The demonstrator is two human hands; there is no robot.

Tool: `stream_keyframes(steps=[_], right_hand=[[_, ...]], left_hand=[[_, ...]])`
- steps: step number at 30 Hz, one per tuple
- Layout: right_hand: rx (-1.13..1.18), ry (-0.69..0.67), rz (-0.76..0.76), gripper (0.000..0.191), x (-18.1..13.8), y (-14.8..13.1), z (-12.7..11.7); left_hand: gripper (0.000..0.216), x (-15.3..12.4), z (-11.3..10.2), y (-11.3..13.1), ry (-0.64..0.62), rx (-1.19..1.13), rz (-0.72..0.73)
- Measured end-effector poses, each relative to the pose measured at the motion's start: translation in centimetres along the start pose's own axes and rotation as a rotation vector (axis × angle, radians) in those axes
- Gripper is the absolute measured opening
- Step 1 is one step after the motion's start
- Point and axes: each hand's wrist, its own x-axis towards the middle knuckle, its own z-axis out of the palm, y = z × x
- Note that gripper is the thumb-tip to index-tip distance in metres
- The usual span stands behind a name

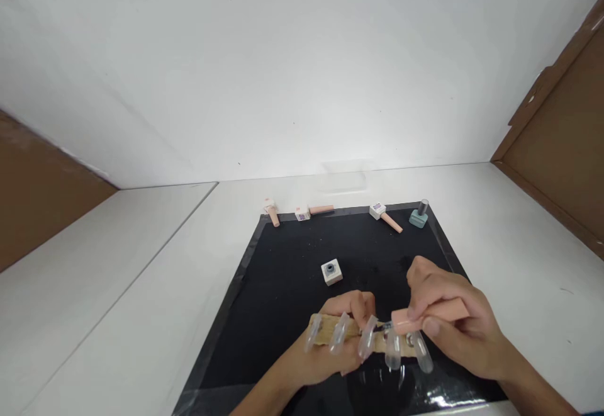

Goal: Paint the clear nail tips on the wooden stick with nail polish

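My left hand is closed on a tan strip that carries several clear false nails in a row. Between the fingers of my right hand is a peach nail polish brush cap, pointed left. Its brush tip lies at the strip, close to the middle false nail; whether it touches is hard to see. An uncapped white nail polish bottle, its dark neck facing up, stands on the black mat just beyond my left hand.
Along the back of the black mat lie several peach-capped bottles, tipped over. A green bottle with a grey cap stands at the far right corner. A clear plastic piece rests near the white wall. Brown cardboard flanks the white table.
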Motion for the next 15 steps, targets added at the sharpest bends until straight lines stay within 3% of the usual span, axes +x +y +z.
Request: stream_keyframes(steps=[8,10,15], right_hand=[[0.002,0.294,0.149,0.011,-0.3,1.1,-0.5],[0.029,0.247,0.208,0.015,0.0,1.1,-0.7],[0.022,-0.046,0.503,0.015,0.6,0.7,-1.5]], left_hand=[[0.028,-0.2,0.0,-0.7,0.037,-0.02,0.002],[0.029,0.0,0.2,-0.5,0.085,-0.015,-0.017],[0.036,0.4,1.2,0.7,0.3,0.002,-0.036]])
